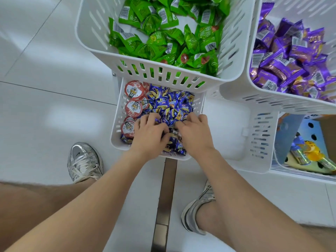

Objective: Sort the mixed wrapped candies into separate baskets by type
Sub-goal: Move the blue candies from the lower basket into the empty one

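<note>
A low white basket [116, 124] holds a heap of blue wrapped candies [171, 104] and round red-and-white lidded cups [133, 106] along its left side. My left hand [149, 135] and my right hand [195, 133] are both down in the blue heap, side by side, fingers curled into the candies. Whether either hand holds candy I cannot see. Higher up, a white basket [154, 67] is full of green wrapped candies [163, 39]. To its right a white basket [236, 93] holds purple wrapped candies [283, 59].
At the lower right a white basket [261, 142] holds a blue box and yellow items [312, 153]. The baskets stand on a white tiered rack. My two silver trainers [84, 160] rest on the white tiled floor, with a metal strip [166, 200] between them.
</note>
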The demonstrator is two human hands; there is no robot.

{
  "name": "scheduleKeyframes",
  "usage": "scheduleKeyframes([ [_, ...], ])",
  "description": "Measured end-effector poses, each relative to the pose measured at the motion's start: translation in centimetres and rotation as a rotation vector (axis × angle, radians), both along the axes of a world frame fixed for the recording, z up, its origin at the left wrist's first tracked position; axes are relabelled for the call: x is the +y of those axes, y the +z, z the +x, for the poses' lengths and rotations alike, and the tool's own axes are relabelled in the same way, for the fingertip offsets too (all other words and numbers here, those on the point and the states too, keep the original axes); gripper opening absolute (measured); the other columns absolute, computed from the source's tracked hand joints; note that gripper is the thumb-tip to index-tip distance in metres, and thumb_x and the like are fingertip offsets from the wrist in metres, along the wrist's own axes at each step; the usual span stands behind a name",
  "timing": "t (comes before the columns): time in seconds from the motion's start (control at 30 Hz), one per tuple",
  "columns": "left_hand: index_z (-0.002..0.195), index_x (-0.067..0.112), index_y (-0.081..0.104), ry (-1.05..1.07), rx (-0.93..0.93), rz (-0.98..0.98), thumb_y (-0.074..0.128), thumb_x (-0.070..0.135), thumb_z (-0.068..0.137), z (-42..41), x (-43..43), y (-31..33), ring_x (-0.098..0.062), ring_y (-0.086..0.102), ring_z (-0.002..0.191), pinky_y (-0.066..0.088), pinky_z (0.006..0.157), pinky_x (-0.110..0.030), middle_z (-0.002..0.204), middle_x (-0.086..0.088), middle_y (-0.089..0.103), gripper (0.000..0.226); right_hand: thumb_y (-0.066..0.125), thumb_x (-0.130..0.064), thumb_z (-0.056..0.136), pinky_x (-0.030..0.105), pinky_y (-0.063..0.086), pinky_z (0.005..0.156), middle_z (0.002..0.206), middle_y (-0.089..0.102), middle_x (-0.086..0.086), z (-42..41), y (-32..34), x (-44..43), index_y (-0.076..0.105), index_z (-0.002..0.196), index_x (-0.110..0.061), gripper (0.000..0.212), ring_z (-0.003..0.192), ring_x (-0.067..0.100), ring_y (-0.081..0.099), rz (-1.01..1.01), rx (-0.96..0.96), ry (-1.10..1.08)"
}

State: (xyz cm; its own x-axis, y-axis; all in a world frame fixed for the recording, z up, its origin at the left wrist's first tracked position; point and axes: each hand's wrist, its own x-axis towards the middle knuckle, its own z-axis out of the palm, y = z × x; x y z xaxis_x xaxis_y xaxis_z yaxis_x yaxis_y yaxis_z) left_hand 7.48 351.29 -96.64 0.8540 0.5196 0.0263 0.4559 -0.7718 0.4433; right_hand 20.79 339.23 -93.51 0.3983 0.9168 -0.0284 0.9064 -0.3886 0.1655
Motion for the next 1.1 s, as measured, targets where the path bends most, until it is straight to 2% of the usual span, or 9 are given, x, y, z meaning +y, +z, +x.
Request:
scheduleKeyframes([
  [0.13,0.113,0.034,0.066,0.038,0.138,0.072,0.058,0.058,0.087,2.2,-1.7,0.0,-0.031,0.043,0.12,0.032,0.104,-0.054,0.123,0.0,0.049,0.036,0.059,-0.006,0.075,0.042,0.039,0.079,0.104,0.058,0.011,-0.3,-1.1,-2.8,0.064,0.1,-0.013,0.027,0.093,0.033,0.05,0.382,-0.016,-0.064],
  [0.33,0.09,0.018,0.072,0.195,0.38,0.121,0.051,0.067,0.088,4.8,-3.3,1.1,-0.036,0.04,0.13,0.023,0.109,-0.064,0.12,-0.007,0.065,0.053,0.064,-0.019,0.091,0.042,0.05,0.071,0.11,0.048,0.006,-0.9,-2.7,-4.9,0.049,0.114,-0.014,0.028,0.088,0.028,0.053,0.648,0.42,-0.372],
  [0.47,0.084,0.02,0.065,0.216,0.442,-0.062,0.063,0.06,0.084,5.4,-2.4,1.0,-0.038,0.032,0.133,0.02,0.109,-0.067,0.117,-0.005,0.059,0.04,0.06,-0.02,0.094,0.042,0.051,0.063,0.108,0.047,0.001,-1.0,-2.6,-4.6,0.042,0.112,-0.018,0.026,0.079,0.025,0.054,0.659,0.536,-0.398],
  [0.63,0.067,0.022,0.06,0.302,0.399,-0.205,0.066,0.032,0.079,4.7,-1.8,1.0,-0.035,0.034,0.123,0.024,0.104,-0.06,0.101,0.001,0.05,0.016,0.06,-0.021,0.093,0.04,0.045,0.058,0.099,0.052,0.0,-0.6,-2.3,-4.3,0.036,0.107,-0.024,0.028,0.066,0.025,0.051,0.634,0.624,-0.444],
  [0.77,0.068,0.024,0.051,0.28,0.401,-0.179,0.064,0.021,0.079,4.5,-2.0,1.4,-0.035,0.033,0.122,0.025,0.106,-0.06,0.11,0.001,0.051,0.018,0.062,-0.017,0.09,0.042,0.048,0.059,0.1,0.051,0.002,-0.6,-2.1,-4.3,0.037,0.106,-0.021,0.03,0.072,0.028,0.052,0.645,0.565,-0.401],
  [0.83,0.077,0.026,0.06,0.261,0.344,-0.155,0.064,0.02,0.08,4.2,-1.9,1.5,-0.034,0.033,0.123,0.024,0.106,-0.058,0.117,0.002,0.052,0.008,0.064,-0.016,0.088,0.045,0.051,0.065,0.105,0.05,0.004,-0.6,-2.2,-4.4,0.042,0.107,-0.017,0.029,0.08,0.028,0.054,0.66,0.525,-0.371],
  [0.93,0.104,0.038,0.06,0.292,0.166,-0.178,0.064,0.011,0.072,3.4,-2.3,1.6,-0.029,0.036,0.123,0.024,0.105,-0.052,0.122,0.005,0.046,0.043,0.064,-0.014,0.087,0.046,0.052,0.068,0.108,0.049,0.003,-0.4,-2.3,-4.4,0.045,0.109,-0.015,0.03,0.086,0.028,0.055,0.678,0.53,-0.373],
  [1.0,0.107,0.037,0.056,0.298,0.041,-0.119,0.059,0.015,0.063,3.2,-2.6,1.9,-0.027,0.038,0.118,0.026,0.103,-0.049,0.119,0.004,0.044,0.049,0.064,-0.015,0.088,0.046,0.052,0.067,0.109,0.049,0.001,-0.5,-2.3,-4.4,0.045,0.11,-0.015,0.029,0.087,0.027,0.056,0.679,0.548,-0.394],
  [1.1,0.097,0.038,0.064,0.193,0.006,-0.081,0.057,0.033,0.067,3.6,-3.3,1.5,-0.025,0.038,0.114,0.025,0.103,-0.05,0.114,0.008,0.043,0.031,0.063,-0.017,0.088,0.046,0.053,0.065,0.11,0.049,-0.002,-0.8,-2.4,-4.2,0.044,0.111,-0.017,0.03,0.087,0.027,0.056,0.675,0.568,-0.445],
])
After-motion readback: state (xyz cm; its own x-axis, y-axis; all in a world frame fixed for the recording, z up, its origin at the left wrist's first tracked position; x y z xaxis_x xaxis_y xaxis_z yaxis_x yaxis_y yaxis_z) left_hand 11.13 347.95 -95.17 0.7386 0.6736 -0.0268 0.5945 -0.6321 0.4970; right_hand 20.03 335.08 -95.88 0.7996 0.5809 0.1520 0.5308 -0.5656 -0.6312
